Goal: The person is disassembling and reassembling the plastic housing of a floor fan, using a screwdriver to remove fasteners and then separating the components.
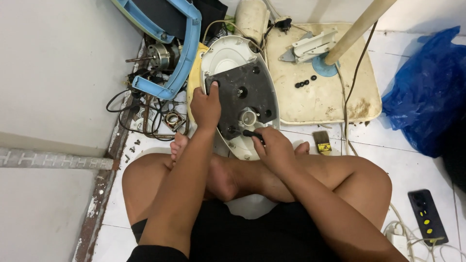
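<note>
I sit cross-legged on a white tiled floor with an upturned white fan base in front of my legs. A dark grey weight plate lies inside it. My left hand presses on the plate's left edge. My right hand grips a black-handled screwdriver, its tip at the plate's lower edge near a round white post.
A second, stained cream fan base with a pole lies behind, small black screws on it. A blue plastic frame, a motor and tangled wires lie left. A paintbrush, blue bag and power strip sit right.
</note>
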